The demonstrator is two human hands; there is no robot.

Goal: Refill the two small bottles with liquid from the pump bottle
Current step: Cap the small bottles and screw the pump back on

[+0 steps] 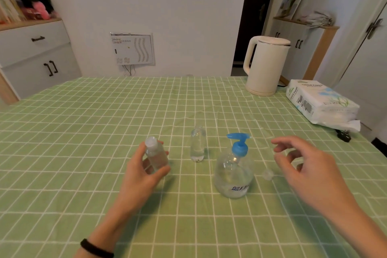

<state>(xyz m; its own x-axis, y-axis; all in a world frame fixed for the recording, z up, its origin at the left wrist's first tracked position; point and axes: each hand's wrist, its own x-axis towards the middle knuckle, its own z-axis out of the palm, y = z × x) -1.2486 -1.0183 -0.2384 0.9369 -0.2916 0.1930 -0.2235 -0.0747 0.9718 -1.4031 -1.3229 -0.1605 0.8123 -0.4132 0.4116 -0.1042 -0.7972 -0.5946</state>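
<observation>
Left hand (144, 174) grips small bottle (156, 154); right hand (303, 165) loose-fingered (green checked tablecloth (104, 121), white kettle (266, 65)).

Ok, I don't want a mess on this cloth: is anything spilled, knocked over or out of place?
No spill shows on the tablecloth. One loose thing: a small clear cap lies on the cloth just right of the pump bottle, while the middle small bottle looks uncapped.
</observation>
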